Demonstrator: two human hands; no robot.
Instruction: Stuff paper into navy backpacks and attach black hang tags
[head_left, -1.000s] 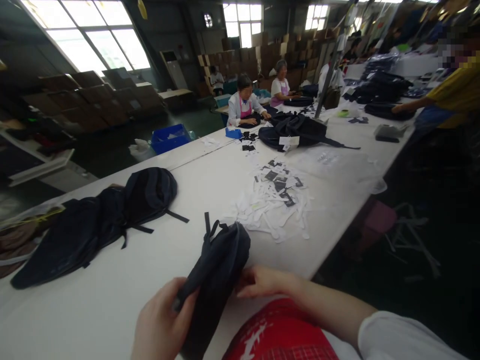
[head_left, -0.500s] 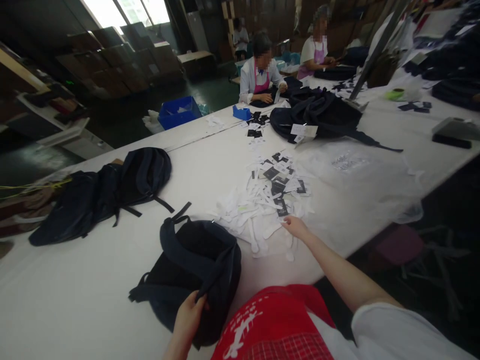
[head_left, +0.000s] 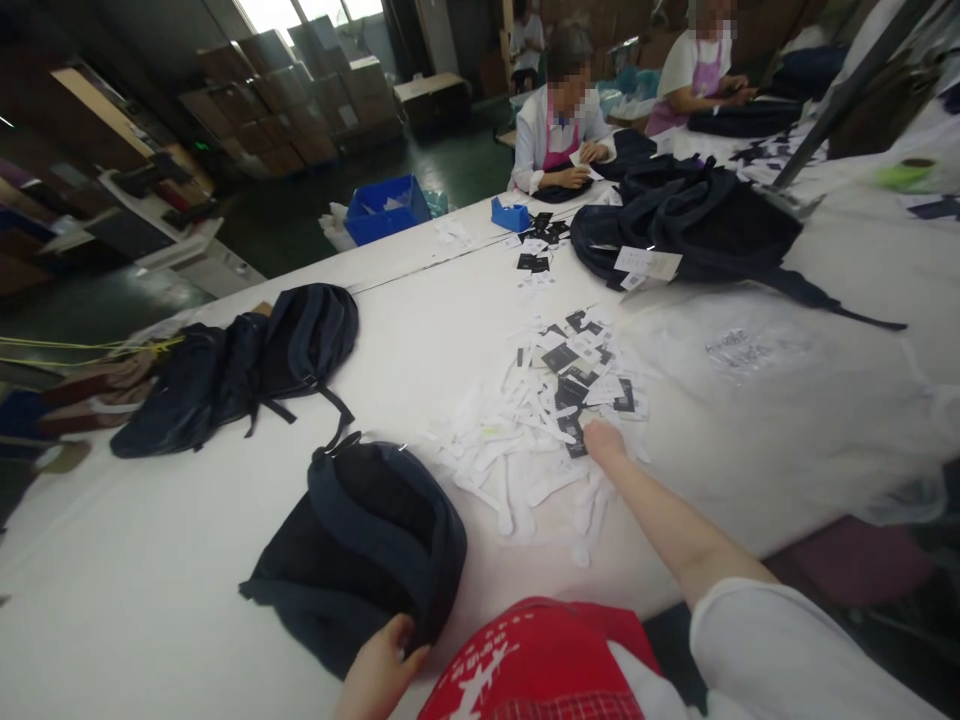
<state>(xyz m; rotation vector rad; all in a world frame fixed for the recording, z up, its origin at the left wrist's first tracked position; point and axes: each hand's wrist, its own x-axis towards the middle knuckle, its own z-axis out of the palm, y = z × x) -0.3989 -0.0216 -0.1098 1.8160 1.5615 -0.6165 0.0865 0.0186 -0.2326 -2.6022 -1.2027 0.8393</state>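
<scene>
A navy backpack lies on the white table in front of me, its straps facing up. At its near edge, my left hand grips the fabric, with the thumb showing and the other fingers partly hidden. My right hand reaches into a loose pile of tags, its fingers curled together beside a black hang tag. What those fingers hold, if anything, is hidden. White paper strips spread across the near left side of the pile, between the backpack and my right hand.
Several navy backpacks lie at the left, and more at the far right with a white tag. Clear plastic covers the right side. A blue tape dispenser and blue bin stand farther back. Co-workers work across the table.
My right hand has moved from the pile's edge onto the black tags, fingers more curled. My left hand has slid from the strap to the backpack's near edge. The view has shifted.
</scene>
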